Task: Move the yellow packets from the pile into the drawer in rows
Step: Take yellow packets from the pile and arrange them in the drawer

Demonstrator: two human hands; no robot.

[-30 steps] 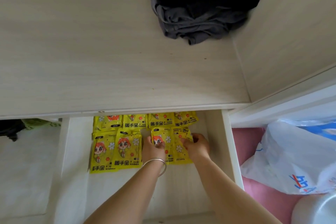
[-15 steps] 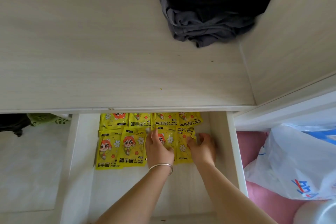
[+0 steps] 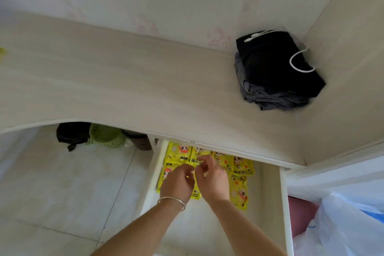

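Observation:
The white drawer (image 3: 283,193) stands pulled out under the desk top. Yellow packets with a cartoon figure lie flat in it: a back row (image 3: 241,164) half under the desk edge and a front row (image 3: 240,193). Both hands hover close together over the middle packets. My left hand (image 3: 178,183), with a silver bangle on the wrist, curls its fingers over a packet's edge; whether it grips it is unclear. My right hand (image 3: 212,181) has bent, spread fingers with nothing seen in them. The pile is out of view.
Folded dark clothes (image 3: 276,72) lie on the pale wooden desk top (image 3: 124,81) in the right corner. Under the desk are a green basket (image 3: 106,135) and a black bag (image 3: 72,133). A white plastic bag (image 3: 342,224) rests on something pink (image 3: 299,214) to the right.
The camera tilted up and to the right, showing more desk and wall. Both hands shifted left along the front row and rose from pressing flat to curled fingers.

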